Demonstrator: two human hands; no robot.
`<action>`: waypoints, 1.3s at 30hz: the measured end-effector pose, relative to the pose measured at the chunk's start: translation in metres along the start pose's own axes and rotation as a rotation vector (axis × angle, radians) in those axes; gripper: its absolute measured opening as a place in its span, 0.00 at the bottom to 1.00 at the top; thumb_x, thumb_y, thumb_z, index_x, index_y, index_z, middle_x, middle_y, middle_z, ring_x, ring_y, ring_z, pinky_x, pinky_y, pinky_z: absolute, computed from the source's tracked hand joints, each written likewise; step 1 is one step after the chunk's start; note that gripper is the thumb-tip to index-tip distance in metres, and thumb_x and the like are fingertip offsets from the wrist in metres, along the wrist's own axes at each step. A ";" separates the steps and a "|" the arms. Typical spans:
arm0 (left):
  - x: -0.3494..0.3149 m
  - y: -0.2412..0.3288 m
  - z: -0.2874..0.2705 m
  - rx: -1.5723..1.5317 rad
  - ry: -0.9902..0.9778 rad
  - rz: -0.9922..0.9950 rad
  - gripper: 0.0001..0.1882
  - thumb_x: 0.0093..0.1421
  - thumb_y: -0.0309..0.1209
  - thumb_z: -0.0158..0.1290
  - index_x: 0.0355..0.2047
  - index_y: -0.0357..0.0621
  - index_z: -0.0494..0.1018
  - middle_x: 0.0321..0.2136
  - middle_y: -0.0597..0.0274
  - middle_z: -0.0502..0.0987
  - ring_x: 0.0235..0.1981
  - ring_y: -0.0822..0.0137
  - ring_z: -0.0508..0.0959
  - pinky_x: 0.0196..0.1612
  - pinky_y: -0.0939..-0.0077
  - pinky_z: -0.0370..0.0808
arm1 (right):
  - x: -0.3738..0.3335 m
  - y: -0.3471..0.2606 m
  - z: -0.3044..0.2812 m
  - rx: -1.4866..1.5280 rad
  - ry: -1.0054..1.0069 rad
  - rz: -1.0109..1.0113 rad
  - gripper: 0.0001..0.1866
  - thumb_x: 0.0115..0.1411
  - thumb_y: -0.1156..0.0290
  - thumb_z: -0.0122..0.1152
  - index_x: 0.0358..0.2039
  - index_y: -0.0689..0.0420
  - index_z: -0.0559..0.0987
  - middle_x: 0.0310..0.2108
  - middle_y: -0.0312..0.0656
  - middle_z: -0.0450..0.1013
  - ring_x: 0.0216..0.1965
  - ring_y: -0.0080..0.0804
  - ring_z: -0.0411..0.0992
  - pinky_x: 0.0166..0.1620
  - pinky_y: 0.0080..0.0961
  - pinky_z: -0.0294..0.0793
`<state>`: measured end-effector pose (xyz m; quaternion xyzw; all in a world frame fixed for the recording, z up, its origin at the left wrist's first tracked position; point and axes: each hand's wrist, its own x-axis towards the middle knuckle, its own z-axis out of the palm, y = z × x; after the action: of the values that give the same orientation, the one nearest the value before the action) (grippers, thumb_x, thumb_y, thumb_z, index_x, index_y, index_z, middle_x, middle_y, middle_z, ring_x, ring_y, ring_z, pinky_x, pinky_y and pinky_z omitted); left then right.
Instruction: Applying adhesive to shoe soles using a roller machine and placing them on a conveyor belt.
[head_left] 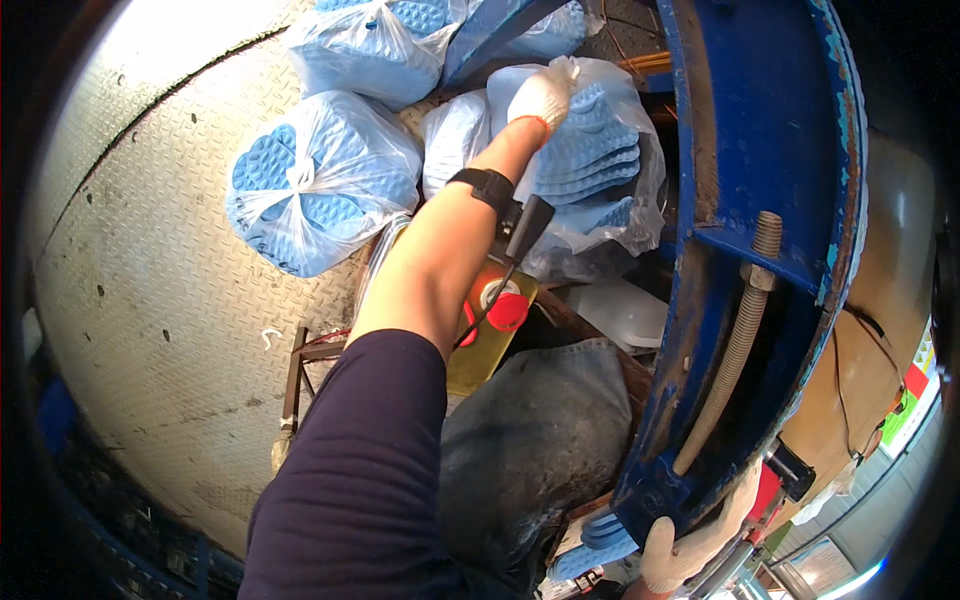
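Observation:
My left hand (543,98), in a white knit glove, reaches out to a clear plastic bag (645,190) and pinches its upper edge. Inside the bag, which gapes at the top, lies a stack of light blue bumpy shoe soles (590,150). A black band with a small device (492,190) sits on my left wrist. At the lower right my right hand (690,550), also gloved, rests against the lower end of a blue metal machine frame (760,130). Its thumb stands apart from the fingers, which stretch along the frame's outer edge. Several blue soles (595,550) lie beside it.
Tied bags of blue soles (330,180) stand on the metal tread-plate floor (170,290). A yellow container with red caps (485,345) sits under my left forearm, near my leg in grey trousers (540,430). A thick threaded rod (735,350) runs along the machine frame.

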<state>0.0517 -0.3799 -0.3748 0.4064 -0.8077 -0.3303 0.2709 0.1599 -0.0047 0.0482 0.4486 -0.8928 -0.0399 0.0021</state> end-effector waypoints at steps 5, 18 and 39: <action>-0.032 0.038 -0.024 -0.607 -0.191 -0.583 0.13 0.72 0.37 0.41 0.38 0.46 0.74 0.24 0.57 0.77 0.27 0.58 0.80 0.28 0.67 0.78 | 0.004 -0.001 -0.004 0.023 -0.009 -0.099 0.44 0.62 0.44 0.55 0.70 0.58 0.55 0.69 0.55 0.54 0.69 0.54 0.54 0.68 0.52 0.51; -0.128 0.051 -0.147 -1.410 0.454 -0.845 0.09 0.69 0.39 0.44 0.31 0.54 0.66 0.14 0.72 0.64 0.07 0.74 0.59 0.09 0.77 0.58 | 0.013 -0.001 -0.003 0.111 0.027 -0.225 0.38 0.59 0.59 0.61 0.66 0.62 0.61 0.67 0.61 0.56 0.68 0.63 0.55 0.68 0.56 0.53; -0.209 -0.071 -0.186 -0.733 0.299 -0.773 0.20 0.66 0.35 0.46 0.53 0.37 0.74 0.43 0.59 0.78 0.41 0.67 0.74 0.47 0.72 0.71 | 0.016 -0.001 0.003 0.144 0.147 -0.298 0.34 0.62 0.59 0.60 0.64 0.61 0.65 0.65 0.58 0.60 0.67 0.58 0.58 0.67 0.50 0.57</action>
<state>0.3261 -0.2954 -0.3460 0.5949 -0.3848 -0.6037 0.3655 0.1514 -0.0182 0.0450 0.5767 -0.8144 0.0571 0.0294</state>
